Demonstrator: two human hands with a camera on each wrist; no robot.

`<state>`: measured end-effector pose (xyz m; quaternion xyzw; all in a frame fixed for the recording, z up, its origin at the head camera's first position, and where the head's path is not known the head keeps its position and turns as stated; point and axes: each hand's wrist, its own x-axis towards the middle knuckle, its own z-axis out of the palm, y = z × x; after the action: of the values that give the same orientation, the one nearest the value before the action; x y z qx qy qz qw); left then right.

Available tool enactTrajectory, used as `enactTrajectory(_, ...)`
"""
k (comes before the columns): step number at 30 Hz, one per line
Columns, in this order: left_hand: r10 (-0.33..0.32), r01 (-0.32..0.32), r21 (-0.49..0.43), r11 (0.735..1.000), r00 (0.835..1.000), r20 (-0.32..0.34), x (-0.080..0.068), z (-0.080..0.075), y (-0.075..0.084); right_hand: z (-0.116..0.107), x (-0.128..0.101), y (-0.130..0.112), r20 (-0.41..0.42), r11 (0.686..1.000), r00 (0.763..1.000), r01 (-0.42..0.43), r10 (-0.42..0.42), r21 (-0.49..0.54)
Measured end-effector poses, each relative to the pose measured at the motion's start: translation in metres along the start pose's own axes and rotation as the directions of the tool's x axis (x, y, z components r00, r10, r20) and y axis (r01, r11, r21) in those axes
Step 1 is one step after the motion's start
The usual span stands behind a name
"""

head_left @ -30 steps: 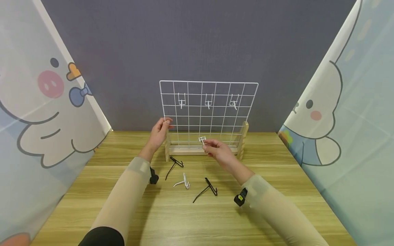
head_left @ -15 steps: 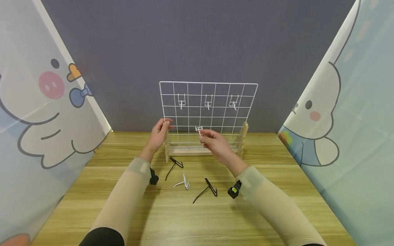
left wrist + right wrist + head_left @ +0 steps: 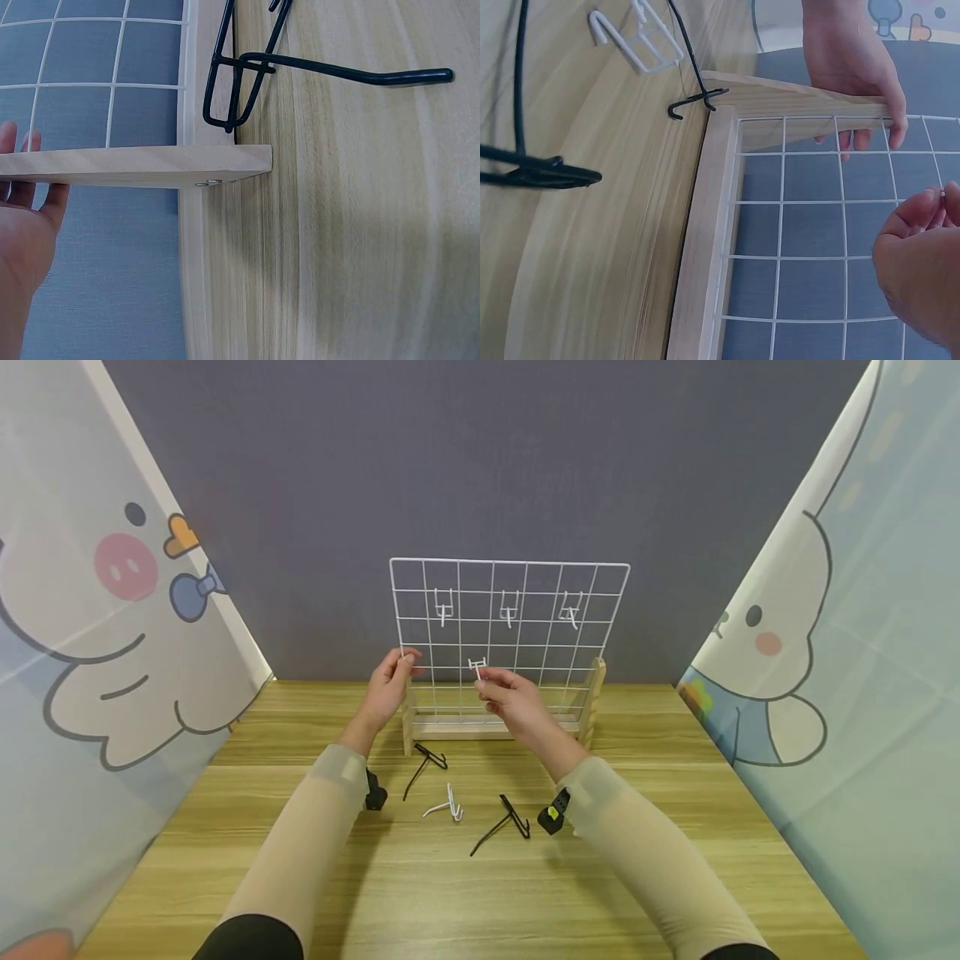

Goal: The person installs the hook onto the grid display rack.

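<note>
A white wire grid (image 3: 525,647) stands upright in a wooden stand (image 3: 495,727) at the back of the table. Three white hooks (image 3: 508,607) hang in its upper row. My left hand (image 3: 405,662) grips the stand's left upright (image 3: 795,101) and the grid's edge. My right hand (image 3: 483,681) pinches a small white hook (image 3: 477,666) and holds it against the grid's middle rows. In the right wrist view my right hand (image 3: 930,206) is curled in front of the grid (image 3: 810,225). The left wrist view shows my left hand (image 3: 26,217) behind the upright (image 3: 135,165).
On the wooden table (image 3: 420,893) in front of the stand lie a black hook (image 3: 424,762), a white hook (image 3: 447,807) and another black hook (image 3: 504,823). Printed curtains close both sides. A dark wall stands behind.
My right hand has lifted the white hook up and to the left, from the grid's bottom rows to its middle. The left hand has stayed put.
</note>
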<state>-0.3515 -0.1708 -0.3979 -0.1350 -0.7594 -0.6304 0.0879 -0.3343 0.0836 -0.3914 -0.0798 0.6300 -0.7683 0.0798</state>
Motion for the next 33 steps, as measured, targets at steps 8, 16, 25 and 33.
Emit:
enactTrajectory(8, 0.015, -0.015, -0.002, 1.000, 1.000, -0.003, 0.001, 0.000, -0.001, 0.006, 0.008, -0.002, -0.029, 1.000, 1.000, -0.004, 0.005, 0.029)
enactTrajectory(16, 0.012, -0.012, 0.001, 1.000, 1.000, -0.005, 0.002, 0.000, -0.004, 0.012, 0.015, -0.004, -0.058, 0.997, 0.998, -0.018, 0.022, 0.073)
enactTrajectory(25, 0.014, -0.014, 0.007, 1.000, 1.000, 0.004, 0.001, -0.001, -0.003, 0.015, 0.019, -0.004, -0.102, 0.993, 0.994, -0.018, 0.029, 0.114)
enactTrajectory(33, 0.016, -0.015, 0.020, 1.000, 1.000, -0.007, 0.014, -0.004, -0.029, 0.017, 0.023, -0.004, -0.117, 0.991, 0.992, -0.025, 0.041, 0.134)
